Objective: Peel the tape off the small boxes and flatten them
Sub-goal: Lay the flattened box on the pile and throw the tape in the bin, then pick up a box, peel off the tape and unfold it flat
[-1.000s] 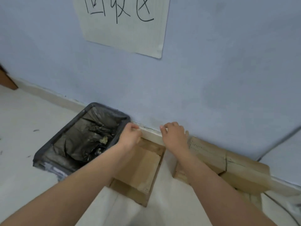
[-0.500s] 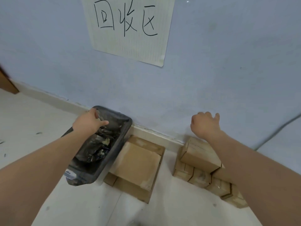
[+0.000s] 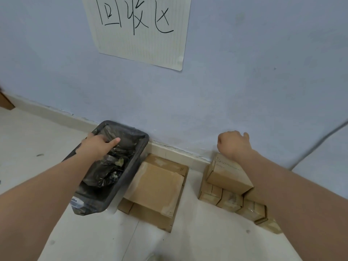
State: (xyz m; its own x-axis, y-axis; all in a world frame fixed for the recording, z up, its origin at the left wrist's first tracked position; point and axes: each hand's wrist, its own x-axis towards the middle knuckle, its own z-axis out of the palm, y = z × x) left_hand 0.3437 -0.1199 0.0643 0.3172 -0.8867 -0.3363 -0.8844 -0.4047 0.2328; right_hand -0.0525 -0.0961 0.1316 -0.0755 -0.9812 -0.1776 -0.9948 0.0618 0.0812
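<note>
Backdrop: pale blue wall [image 3: 244, 81], handwritten paper sign [image 3: 143, 29], white floor [image 3: 197, 242].
Right hand [image 3: 233, 145]: fingers curled in, nothing visibly held, wrist right above the top small box [image 3: 228, 175].
Left hand [image 3: 99, 146]: forefinger out over the black bin [image 3: 124, 185]; rest hidden, can't tell.
Key relation: box stack [image 3: 231, 199] lies below and toward me from the right hand, long side running back toward the wall, so right's closer.
Done pile: flattened cardboard [image 3: 156, 189] between bin and stack.

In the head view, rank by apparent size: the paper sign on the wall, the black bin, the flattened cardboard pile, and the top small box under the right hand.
1. Paper sign, cut off at the top edge.
2. Black bin and flattened cardboard pile look about alike; the left arm hides part of the bin.
3. Top small box, clearly smallest.
</note>
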